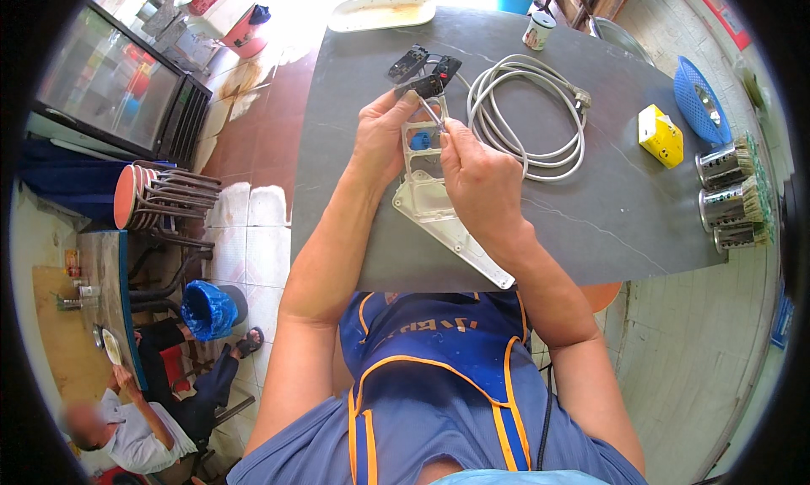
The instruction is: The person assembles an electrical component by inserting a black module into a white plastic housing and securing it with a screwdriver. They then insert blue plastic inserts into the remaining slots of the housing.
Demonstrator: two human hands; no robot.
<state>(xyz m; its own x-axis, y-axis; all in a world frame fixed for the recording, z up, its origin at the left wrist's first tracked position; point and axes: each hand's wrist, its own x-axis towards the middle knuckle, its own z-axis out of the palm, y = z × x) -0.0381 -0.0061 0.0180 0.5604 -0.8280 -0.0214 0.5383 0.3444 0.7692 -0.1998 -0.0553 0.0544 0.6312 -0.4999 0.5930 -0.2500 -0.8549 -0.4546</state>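
Between both hands, a white power-strip housing [430,200] lies on the grey table [591,207]; the left hand [381,139] grips its top end steady while the right hand [477,177] pinches a screwdriver [433,114] onto it, white cable [527,118] coiled just beyond.

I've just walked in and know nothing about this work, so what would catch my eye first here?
At the middle of the grey table, the left hand steadies a pale plastic power strip housing while the right hand works a thin metal tool into its far end. A coiled white power cable lies just to the right, with a yellow box and a blue basket further right.
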